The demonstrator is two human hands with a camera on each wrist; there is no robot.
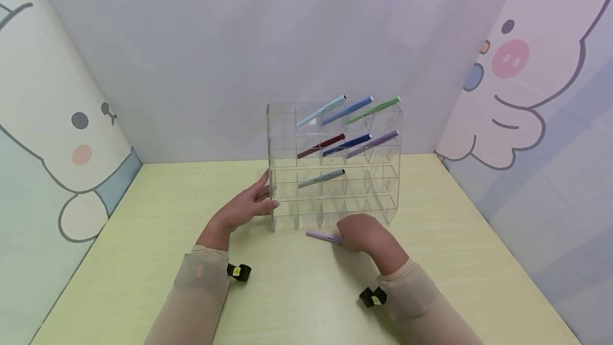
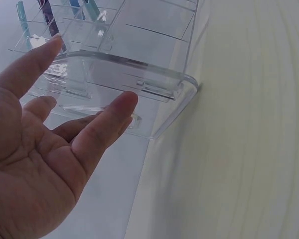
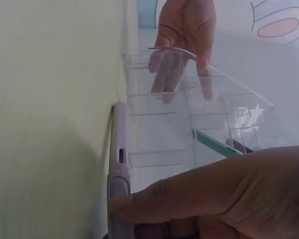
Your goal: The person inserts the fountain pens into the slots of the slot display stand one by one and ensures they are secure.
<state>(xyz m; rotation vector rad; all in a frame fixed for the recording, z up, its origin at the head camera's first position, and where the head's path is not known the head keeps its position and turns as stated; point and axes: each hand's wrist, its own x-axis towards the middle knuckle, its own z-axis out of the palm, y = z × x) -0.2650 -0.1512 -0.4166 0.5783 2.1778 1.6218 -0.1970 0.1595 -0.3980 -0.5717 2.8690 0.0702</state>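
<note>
A clear acrylic pen rack [image 1: 286, 221] with stepped rows stands on the table. My left hand [image 1: 243, 208] is at its left side, fingers spread and fairly straight; in the left wrist view the fingertips reach the rack's side panel. My right hand [image 1: 367, 236] is low in front of the rack and pinches a light purple pen [image 1: 320, 235] at one end. The right wrist view shows the thumb [image 3: 154, 201] pressed on that pen, its other end close to the tabletop.
Pens lie slanted in the rack: light blue [image 1: 323, 110], blue [image 1: 348, 111] and green [image 1: 375, 109] on top; dark red [image 1: 321, 146], dark blue [image 1: 348, 145] and purple [image 1: 374, 144] below; grey-green [image 1: 322, 178] in the third row. A pale wall [image 1: 215, 68] stands behind.
</note>
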